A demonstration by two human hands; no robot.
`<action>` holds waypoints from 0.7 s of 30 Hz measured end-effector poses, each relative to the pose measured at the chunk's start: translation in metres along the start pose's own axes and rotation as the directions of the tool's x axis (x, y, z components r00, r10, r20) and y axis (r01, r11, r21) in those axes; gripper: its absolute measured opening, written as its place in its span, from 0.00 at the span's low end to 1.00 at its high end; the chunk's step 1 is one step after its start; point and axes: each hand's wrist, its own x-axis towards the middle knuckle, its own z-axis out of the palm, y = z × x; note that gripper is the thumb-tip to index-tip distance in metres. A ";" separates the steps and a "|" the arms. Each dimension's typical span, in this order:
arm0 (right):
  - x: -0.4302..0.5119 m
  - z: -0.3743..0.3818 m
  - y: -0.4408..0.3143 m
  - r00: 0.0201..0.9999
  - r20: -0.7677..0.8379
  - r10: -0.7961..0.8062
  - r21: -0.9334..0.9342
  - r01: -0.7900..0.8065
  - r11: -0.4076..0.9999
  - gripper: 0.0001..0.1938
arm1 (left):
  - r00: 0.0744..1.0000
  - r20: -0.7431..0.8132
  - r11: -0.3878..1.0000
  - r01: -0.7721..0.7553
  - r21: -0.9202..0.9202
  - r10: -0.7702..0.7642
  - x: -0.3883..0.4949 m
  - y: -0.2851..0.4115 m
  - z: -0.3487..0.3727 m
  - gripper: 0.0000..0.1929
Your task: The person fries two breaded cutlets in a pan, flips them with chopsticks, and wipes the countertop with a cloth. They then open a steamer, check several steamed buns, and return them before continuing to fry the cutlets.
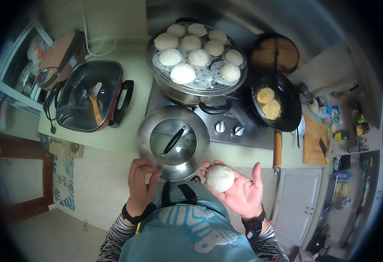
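Observation:
On the fingers of my upturned right hand (244, 190) rests a round white dough bun (220, 178). My left hand (140, 181) is at the near left rim of a steel lid (173, 144) with a glass centre and black handle. Its thumb and fingers are apart, and whether they touch the rim cannot be told. The lid lies at the counter's front edge and juts past it. Behind it, a steamer pot (191, 95) on the stove bears a perforated tray (201, 80) with several pale buns (198, 57) on round liners.
Right of the steamer, a black wok (286, 108) holds yellow food (270, 104); its wooden handle (277, 150) overhangs the counter edge. An electric pan (80, 98) with a wooden spatula (94, 104) stands left. A knife (323, 146) lies on the cutting board (311, 140) far right.

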 end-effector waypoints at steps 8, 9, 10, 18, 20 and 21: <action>0.026 -0.061 0.018 0.992 0.124 0.038 0.338 -0.078 0.938 0.40 | 0.994 0.101 0.995 -0.051 0.081 0.043 -0.002 0.018 0.011 0.10; 0.023 -0.063 0.015 0.990 0.134 0.046 0.249 -0.078 0.965 0.40 | 0.994 0.098 0.994 -0.059 0.088 0.050 -0.001 0.017 0.012 0.11; 0.023 -0.063 0.015 0.991 0.125 0.051 0.168 -0.072 0.983 0.39 | 0.993 0.107 0.994 -0.056 0.092 0.046 -0.002 0.017 0.013 0.11; 0.043 -0.090 -0.005 0.959 0.267 -0.096 0.283 0.018 0.959 0.38 | 0.995 0.097 0.999 0.022 0.029 -0.025 -0.012 0.017 0.014 0.12; 0.034 -0.100 -0.009 0.987 0.129 -0.095 0.179 0.071 0.981 0.37 | 0.993 0.105 0.998 0.042 0.040 -0.046 -0.011 0.017 0.015 0.12; 0.033 -0.104 -0.010 0.992 0.076 -0.099 0.139 0.088 0.986 0.37 | 0.994 0.101 0.998 0.049 0.036 -0.052 -0.010 0.017 0.016 0.12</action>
